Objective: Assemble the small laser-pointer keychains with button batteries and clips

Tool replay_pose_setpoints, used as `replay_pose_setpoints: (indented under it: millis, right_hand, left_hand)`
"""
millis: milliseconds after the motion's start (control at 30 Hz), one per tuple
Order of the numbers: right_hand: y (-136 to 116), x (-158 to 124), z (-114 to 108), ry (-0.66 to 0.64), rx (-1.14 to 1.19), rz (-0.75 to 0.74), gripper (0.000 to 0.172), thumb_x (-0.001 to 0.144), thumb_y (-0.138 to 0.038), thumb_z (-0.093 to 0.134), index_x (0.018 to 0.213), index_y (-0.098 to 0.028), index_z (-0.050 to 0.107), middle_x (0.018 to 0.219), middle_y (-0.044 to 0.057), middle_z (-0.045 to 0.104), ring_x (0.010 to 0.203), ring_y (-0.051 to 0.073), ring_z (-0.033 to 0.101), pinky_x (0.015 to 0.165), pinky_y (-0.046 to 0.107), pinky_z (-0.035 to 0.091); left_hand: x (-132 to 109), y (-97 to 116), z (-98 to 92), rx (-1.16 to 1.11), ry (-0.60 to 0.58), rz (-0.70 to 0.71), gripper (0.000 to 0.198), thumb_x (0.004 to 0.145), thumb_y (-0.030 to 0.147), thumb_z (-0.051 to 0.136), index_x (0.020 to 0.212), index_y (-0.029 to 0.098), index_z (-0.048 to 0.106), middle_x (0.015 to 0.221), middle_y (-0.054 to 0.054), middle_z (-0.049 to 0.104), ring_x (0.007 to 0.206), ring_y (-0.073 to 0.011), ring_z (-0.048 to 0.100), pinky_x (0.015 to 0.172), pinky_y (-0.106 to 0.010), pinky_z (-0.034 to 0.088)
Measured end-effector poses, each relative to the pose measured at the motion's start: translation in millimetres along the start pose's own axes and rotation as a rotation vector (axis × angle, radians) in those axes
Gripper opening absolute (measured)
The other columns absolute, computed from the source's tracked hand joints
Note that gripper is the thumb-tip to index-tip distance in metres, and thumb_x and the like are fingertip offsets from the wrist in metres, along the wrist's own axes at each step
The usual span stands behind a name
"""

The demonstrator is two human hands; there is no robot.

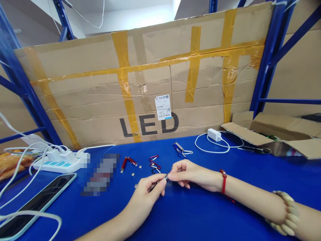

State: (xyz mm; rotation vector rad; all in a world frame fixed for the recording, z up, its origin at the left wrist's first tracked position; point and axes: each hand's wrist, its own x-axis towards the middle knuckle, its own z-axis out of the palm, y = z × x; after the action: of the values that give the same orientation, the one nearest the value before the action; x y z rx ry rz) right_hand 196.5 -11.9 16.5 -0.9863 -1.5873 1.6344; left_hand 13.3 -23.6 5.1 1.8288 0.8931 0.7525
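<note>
My left hand [152, 188] is closed around a small dark metal tube [154, 184], most of it hidden by the fingers. At the tube's far end, the thumb and fingertips of my right hand [182, 174] pinch its tip; the exact part there is too small to make out. Beyond my hands lie red carabiner clips [155, 165] and a dark ring clip [155, 171]. Two short red metal tubes [128, 163] rest to the left, with small silver button cells [132, 174] near them. Farther back is a blue tube with a clip [179, 150].
A phone [37, 204] and a white power strip [59, 164] with cables occupy the left side. A white charger [214, 134] with a looped cable sits at the back. An open cardboard box [283, 144] stands at right. A large cardboard sheet [150, 90] walls off the rear.
</note>
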Motion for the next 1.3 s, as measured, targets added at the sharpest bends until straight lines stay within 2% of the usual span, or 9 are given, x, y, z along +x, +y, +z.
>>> replay_pose_setpoints:
  millis: [167, 467, 667, 867, 1033, 1300]
  right_hand:
    - [0.1, 0.1, 3.7, 0.000, -0.031, 0.043, 0.032, 0.058, -0.038, 0.074, 0.064, -0.013, 0.055, 0.051, -0.006, 0.050, 0.046, 0.003, 0.042, 0.039, 0.012, 0.030]
    - [-1.4, 1.5, 6.0, 0.010, -0.062, 0.053, 0.035, 0.062, -0.042, 0.071, 0.063, -0.014, 0.050, 0.047, -0.006, 0.049, 0.042, 0.003, 0.039, 0.039, 0.012, 0.030]
    - [-1.4, 1.9, 6.1, 0.022, -0.101, 0.033, 0.036, 0.067, -0.046, 0.066, 0.065, -0.014, 0.049, 0.048, -0.005, 0.049, 0.044, 0.003, 0.039, 0.040, 0.013, 0.030]
    - [-2.3, 1.1, 6.7, -0.001, -0.100, 0.056, 0.036, 0.066, -0.046, 0.067, 0.065, -0.014, 0.049, 0.049, -0.005, 0.049, 0.045, 0.004, 0.039, 0.041, 0.013, 0.031]
    - [-2.2, 0.8, 7.7, -0.016, -0.111, 0.047, 0.036, 0.067, -0.046, 0.066, 0.066, -0.014, 0.050, 0.050, -0.005, 0.048, 0.045, 0.004, 0.040, 0.041, 0.014, 0.030]
    - [-4.2, 1.0, 9.2, -0.006, -0.118, 0.057, 0.039, 0.063, -0.050, 0.067, 0.065, -0.014, 0.050, 0.049, -0.006, 0.049, 0.043, 0.004, 0.039, 0.040, 0.014, 0.030]
  left_hand:
    - [-2.4, -2.9, 1.3, -0.037, -0.010, -0.042, 0.037, 0.082, 0.047, 0.042, 0.073, 0.013, 0.054, 0.058, 0.004, 0.040, 0.045, -0.0062, 0.026, 0.046, -0.022, 0.020]
    - [-4.4, 0.7, 1.6, -0.032, 0.028, -0.016, 0.036, 0.083, 0.043, 0.039, 0.064, 0.014, 0.046, 0.056, 0.004, 0.039, 0.046, -0.0067, 0.027, 0.046, -0.022, 0.020]
    - [-5.6, 4.9, 2.3, -0.060, 0.035, -0.034, 0.031, 0.084, 0.038, 0.040, 0.067, 0.014, 0.048, 0.056, 0.004, 0.039, 0.047, -0.0075, 0.028, 0.046, -0.022, 0.021]
    - [-5.8, 8.7, 2.5, -0.054, 0.034, -0.077, 0.028, 0.084, 0.035, 0.039, 0.066, 0.014, 0.047, 0.055, 0.004, 0.039, 0.048, -0.0078, 0.028, 0.046, -0.022, 0.021]
    - [-6.9, 6.6, 1.8, -0.036, 0.025, -0.070, 0.033, 0.084, 0.036, 0.039, 0.058, 0.016, 0.042, 0.052, 0.005, 0.036, 0.046, -0.0076, 0.026, 0.046, -0.023, 0.020]
    - [-5.8, 5.8, 2.3, -0.048, 0.017, -0.070, 0.034, 0.083, 0.039, 0.039, 0.058, 0.016, 0.042, 0.054, 0.004, 0.038, 0.047, -0.0078, 0.028, 0.047, -0.023, 0.020]
